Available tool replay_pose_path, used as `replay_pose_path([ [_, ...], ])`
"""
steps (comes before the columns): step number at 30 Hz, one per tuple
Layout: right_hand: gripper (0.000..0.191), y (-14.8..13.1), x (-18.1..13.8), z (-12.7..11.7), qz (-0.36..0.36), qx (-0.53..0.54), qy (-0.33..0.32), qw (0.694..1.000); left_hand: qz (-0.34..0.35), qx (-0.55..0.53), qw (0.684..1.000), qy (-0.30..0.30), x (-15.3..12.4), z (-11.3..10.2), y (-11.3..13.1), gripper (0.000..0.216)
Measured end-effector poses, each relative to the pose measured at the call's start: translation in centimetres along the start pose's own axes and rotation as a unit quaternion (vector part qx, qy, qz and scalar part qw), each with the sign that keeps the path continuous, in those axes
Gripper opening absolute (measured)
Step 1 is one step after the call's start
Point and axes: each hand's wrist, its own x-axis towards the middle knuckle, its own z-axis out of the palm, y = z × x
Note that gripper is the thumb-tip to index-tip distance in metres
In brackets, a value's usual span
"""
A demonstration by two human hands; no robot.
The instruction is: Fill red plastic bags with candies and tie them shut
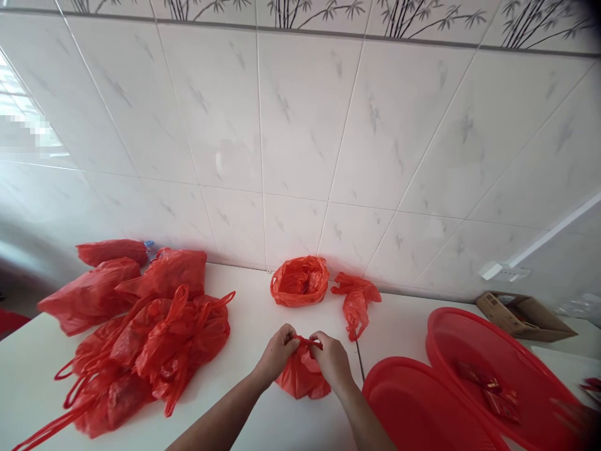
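Observation:
A red plastic bag (pixel 304 377) rests on the white table in front of me, its top gathered up between my two hands. My left hand (pixel 278 352) pinches one side of the bag's top, thumb against fingers. On the other side, my right hand (pixel 332 358) grips the bag's upper edge with curled fingers. What the bag contains is hidden. Just behind it stands another red bag (pixel 300 299), its mouth spread wide with something red inside. To the right of that lies a crumpled red bag (pixel 357 304).
Several filled red bags (pixel 183 344) are heaped on the table's left side, with a blue-capped bottle (pixel 149 247) behind. At right are a red basket (pixel 404 407), a second red basket (pixel 451 322) holding small red packets (pixel 500 398), and a cardboard box (pixel 539 329). A tiled wall (pixel 300 138) borders the table.

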Motion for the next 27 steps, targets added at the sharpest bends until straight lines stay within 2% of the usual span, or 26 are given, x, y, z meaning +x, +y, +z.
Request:
replay_pose_path([
  [2, 0.026, 0.1, 0.3, 0.4, 0.002, 0.052, 0.005, 0.999, 0.009, 0.026, 1.0, 0.004, 0.0, 0.0, 0.1, 0.009],
  [4, 0.031, 0.1, 0.5, 0.6, 0.022, 0.164, -0.023, 0.986, 0.015, 0.042, 0.999, 0.003, -0.1, -0.1, -0.2, 0.009],
  [6, 0.033, 0.1, 0.5, 0.6, 0.055, 0.291, -0.074, 0.952, 0.018, 0.051, 0.999, 0.0, -0.2, -0.2, -0.8, 0.009],
  [8, 0.032, 0.2, 0.5, 0.5, 0.068, 0.404, -0.118, 0.905, 0.017, 0.059, 0.998, -0.001, -0.2, -0.3, -1.4, 0.009],
  [10, 0.029, 0.5, 0.6, 0.6, 0.064, 0.459, -0.123, 0.878, 0.011, 0.074, 0.997, -0.002, -0.4, -0.4, -1.7, 0.008],
  [12, 0.025, 1.3, 0.9, 0.7, 0.062, 0.414, -0.065, 0.906, 0.013, 0.099, 0.995, 0.0, -0.6, -0.8, -2.0, 0.006],
  [15, 0.019, 3.4, 1.6, 0.4, 0.082, 0.274, 0.074, 0.955, 0.049, 0.144, 0.988, 0.04, -1.0, -2.7, -2.9, 0.001],
  [17, 0.015, 5.0, 1.8, -0.2, 0.106, 0.214, 0.144, 0.96, 0.063, 0.175, 0.979, 0.087, -1.3, -4.6, -4.2, 0.003],
  [19, 0.013, 6.3, 1.8, -0.6, 0.132, 0.178, 0.183, 0.958, 0.037, 0.203, 0.971, 0.124, -1.6, -6.3, -5.9, 0.006],
  [23, 0.022, 7.2, 1.2, -0.1, 0.144, 0.141, 0.188, 0.961, -0.033, 0.215, 0.963, 0.158, -2.3, -7.9, -8.6, 0.015],
  [25, 0.041, 7.2, 1.1, 0.6, 0.116, 0.132, 0.157, 0.972, -0.049, 0.208, 0.964, 0.156, -2.6, -7.9, -9.0, 0.018],
  [27, 0.071, 7.1, 1.0, 1.4, 0.069, 0.095, 0.092, 0.989, -0.058, 0.182, 0.974, 0.123, -2.8, -7.5, -9.0, 0.016],
])
